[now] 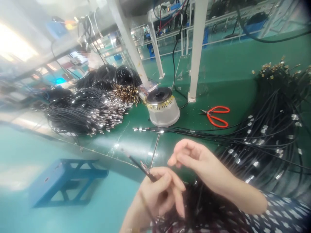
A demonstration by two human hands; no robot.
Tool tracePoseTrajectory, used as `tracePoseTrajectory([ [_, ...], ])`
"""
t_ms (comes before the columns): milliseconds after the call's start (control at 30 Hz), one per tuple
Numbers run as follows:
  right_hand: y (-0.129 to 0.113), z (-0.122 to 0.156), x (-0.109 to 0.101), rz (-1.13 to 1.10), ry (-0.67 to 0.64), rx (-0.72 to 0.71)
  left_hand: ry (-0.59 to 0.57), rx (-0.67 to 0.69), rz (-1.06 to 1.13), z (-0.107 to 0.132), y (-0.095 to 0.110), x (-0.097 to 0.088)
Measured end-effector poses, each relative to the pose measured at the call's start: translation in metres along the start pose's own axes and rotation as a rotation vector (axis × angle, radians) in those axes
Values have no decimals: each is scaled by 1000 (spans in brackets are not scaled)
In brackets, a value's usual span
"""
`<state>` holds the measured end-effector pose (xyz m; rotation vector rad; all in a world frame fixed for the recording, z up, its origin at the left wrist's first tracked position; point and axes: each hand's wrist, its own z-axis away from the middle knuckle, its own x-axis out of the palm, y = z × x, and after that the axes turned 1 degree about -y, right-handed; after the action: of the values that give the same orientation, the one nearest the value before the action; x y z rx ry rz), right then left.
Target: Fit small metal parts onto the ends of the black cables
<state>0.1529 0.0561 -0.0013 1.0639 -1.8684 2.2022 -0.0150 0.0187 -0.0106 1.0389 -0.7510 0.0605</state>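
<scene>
Held cable: A slim black cable [135, 161] slants up from your left hand [159, 191], near the front edge of the green surface [233, 74]; metal glints beside your thumb, its tip blurred.
Left grip: Your thumb presses the cable against the index finger, the other fingers loosely bent.
Right hand: Your right hand [190, 154] hovers just beside, fingertips curled nearly to the thumb; whether anything thin sits between them, you cannot tell from here.
Handling: A light pinch close behind the metal should steady the flexible end without kinking it; keeping the right fingertips narrow would likely suit such small parts.
Loose cables: Smooth black strands [179, 130] run across the surface beyond your hands, silver-tipped.
Tub: Round, pale and smooth, the tub [162, 113] wears a dark, ringed top with a yellow band.
Snips: Red-looped snips [218, 117] lie open, right of the tub.
Heaps: Glossy coils [73, 113] bristle with shiny tips at left; a tangled heap [272, 113] spreads at right.
Stool: A blue stool [47, 181] stands beside the surface.
</scene>
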Motion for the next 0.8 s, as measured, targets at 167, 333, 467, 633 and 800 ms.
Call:
tracePoseTrajectory([
  [167, -11, -1, 8, 461, 136, -68, -28, -150, -92, -3, 5, 4],
  [333, -19, -8, 24, 674, 47, -69, 118, -197, -179, -4, 2, 15],
  [467, -36, -19, 39, 600, 5, -235, 144, -150, -208, -4, 2, 21],
  [633, -55, -25, 37, 382, -86, -242, 63, -42, -50, -4, 6, 14],
  [800, -50, -21, 2, 221, -59, -13, 125, 97, 71, -4, 6, 11],
])
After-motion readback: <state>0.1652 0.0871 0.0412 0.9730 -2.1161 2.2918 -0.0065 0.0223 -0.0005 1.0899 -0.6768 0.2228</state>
